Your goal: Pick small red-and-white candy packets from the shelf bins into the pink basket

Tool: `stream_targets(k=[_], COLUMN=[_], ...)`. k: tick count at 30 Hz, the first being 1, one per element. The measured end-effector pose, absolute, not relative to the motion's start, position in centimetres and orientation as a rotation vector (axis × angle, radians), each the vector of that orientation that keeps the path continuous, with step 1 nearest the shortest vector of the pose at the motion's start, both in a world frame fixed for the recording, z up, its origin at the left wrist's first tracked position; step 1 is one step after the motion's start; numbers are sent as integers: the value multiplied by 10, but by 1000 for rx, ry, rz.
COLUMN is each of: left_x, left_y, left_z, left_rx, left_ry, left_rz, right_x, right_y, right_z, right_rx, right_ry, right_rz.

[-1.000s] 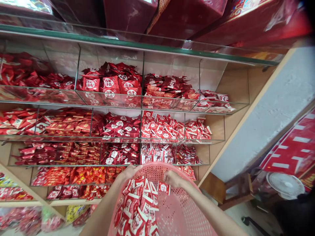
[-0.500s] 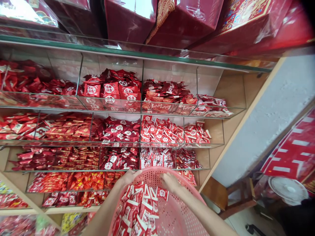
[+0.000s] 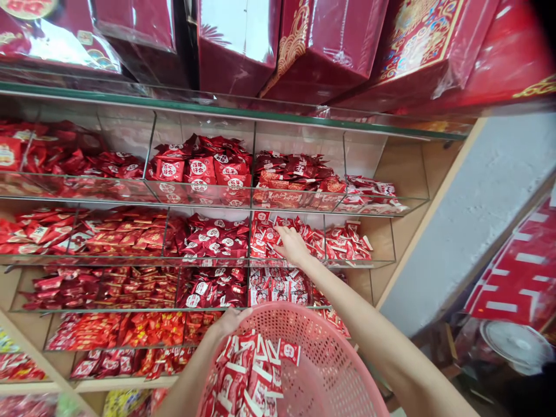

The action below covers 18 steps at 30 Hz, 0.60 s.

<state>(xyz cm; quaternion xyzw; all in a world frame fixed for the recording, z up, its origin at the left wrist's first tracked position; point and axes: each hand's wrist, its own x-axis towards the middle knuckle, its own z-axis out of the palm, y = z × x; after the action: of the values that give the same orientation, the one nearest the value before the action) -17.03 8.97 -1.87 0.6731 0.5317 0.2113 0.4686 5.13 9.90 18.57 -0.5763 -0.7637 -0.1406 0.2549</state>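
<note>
My left hand is closed on the far rim of a pink perforated plastic basket, which tilts toward me. Small red-and-white wrapped candies are heaped in the basket's left side. Up at the shelf, my right hand reaches over a clear front lip into a compartment of red-and-white wrapped candies. Its thumb and forefinger are apart, and its fingertips are at the candies. Part of that heap is hidden behind the hand.
Glass dividers split the tiered shelves into bins, with dark-red packets left of my right hand. Large dark-red gift boxes stand on the glass shelf above. A grey wall and a wooden side panel bound the right.
My right hand has left the basket and moved up to the candy compartment. The left hand still grips the rim, and the view has shifted slightly.
</note>
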Motion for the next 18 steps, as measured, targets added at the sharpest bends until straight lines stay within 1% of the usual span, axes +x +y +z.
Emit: stream_targets(k=[3, 6, 11, 14, 18], left_x=[-170, -169, -168, -169, -170], left_y=[87, 85, 84, 87, 90], left_z=[-15, -14, -16, -19, -22], left_rx=[1672, 1644, 1596, 1618, 1662], left_ry=[1233, 1203, 1177, 1162, 1226], left_rz=[524, 539, 561, 565, 533], right_x=[50, 49, 50, 51, 51], right_y=[114, 118, 112, 105, 84], right_z=[183, 179, 174, 172, 172], right_rx=[-1646, -1625, -1541, -1420, -1141], right_ry=[-2148, -2153, -1949, -1720, -1415], right_rz=[-390, -399, -329, -156, 225])
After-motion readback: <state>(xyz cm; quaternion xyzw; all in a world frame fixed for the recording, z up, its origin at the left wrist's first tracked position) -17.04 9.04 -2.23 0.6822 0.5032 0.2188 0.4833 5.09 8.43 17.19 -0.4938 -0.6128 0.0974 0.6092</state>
